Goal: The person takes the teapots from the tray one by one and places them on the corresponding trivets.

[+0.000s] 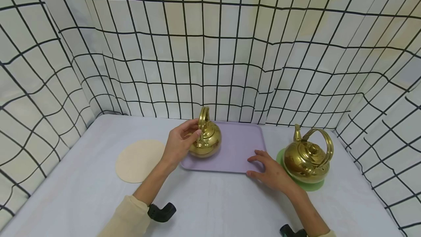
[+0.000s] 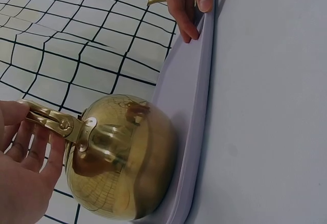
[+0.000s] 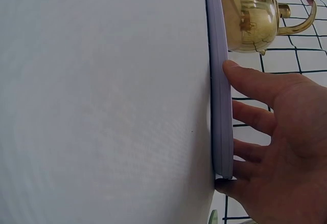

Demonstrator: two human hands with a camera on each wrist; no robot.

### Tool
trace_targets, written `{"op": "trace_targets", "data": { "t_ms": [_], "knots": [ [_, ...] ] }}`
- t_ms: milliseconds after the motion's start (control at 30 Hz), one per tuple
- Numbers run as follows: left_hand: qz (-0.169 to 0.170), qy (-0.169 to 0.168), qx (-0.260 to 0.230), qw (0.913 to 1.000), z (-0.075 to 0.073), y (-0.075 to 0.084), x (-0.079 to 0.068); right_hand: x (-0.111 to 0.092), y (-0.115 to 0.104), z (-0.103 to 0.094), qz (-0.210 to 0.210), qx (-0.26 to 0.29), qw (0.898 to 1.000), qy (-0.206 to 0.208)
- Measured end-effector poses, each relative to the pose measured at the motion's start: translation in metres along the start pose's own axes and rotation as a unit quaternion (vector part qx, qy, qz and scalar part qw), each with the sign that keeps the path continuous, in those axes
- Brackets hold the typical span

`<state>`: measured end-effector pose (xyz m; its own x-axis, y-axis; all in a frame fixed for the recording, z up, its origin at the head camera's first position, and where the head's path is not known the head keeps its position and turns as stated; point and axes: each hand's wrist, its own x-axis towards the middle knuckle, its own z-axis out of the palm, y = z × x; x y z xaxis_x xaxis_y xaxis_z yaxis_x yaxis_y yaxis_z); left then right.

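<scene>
A shiny brass kettle [image 1: 210,141] stands on the left part of a lilac tray [image 1: 241,145]. My left hand [image 1: 180,140] holds its upright handle [image 2: 51,119] from the left, thumb and fingers on either side of it. At the tray's front right corner is my right hand [image 1: 271,171], fingers spread and slightly bent. In the right wrist view the thumb [image 3: 245,75] rests at the tray's edge, with the little finger just past its corner. A second brass kettle [image 1: 306,160] sits on a green round mat [image 1: 310,186], right of that hand.
To the left of the tray lies a round cream mat [image 1: 136,162], partly behind my left forearm. A black wire grid [image 1: 230,65] over white cloth encloses the back and both sides of the white table [image 1: 213,200]. Black wrist devices [image 1: 161,213] are on both arms.
</scene>
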<state>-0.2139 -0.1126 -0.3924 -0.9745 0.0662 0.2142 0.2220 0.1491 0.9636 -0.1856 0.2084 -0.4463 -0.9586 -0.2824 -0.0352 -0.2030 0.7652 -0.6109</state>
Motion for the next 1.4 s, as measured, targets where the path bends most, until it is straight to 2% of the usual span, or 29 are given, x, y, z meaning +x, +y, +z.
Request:
{"op": "trace_targets", "data": {
  "t_ms": [200,600,900,1233,1400],
  "knots": [
    [-0.015,0.003,-0.005,0.9999,0.001,0.001,0.001,0.000,0.000,0.000,0.000,0.003,1.000,0.000],
    [-0.006,0.013,-0.009,0.9998,0.002,0.003,0.001,0.000,0.001,0.000,0.005,0.001,1.000,0.000],
    [0.009,0.021,-0.025,0.9994,-0.006,0.012,0.000,0.000,0.000,-0.001,0.008,0.002,1.000,-0.002],
    [-0.002,0.037,-0.018,0.9991,-0.016,0.010,-0.003,0.002,0.003,0.001,0.010,-0.001,1.000,-0.001],
    [0.007,0.044,-0.022,0.9988,-0.020,0.010,-0.004,0.001,0.003,0.001,0.008,0.000,1.000,0.001]
  ]
}}
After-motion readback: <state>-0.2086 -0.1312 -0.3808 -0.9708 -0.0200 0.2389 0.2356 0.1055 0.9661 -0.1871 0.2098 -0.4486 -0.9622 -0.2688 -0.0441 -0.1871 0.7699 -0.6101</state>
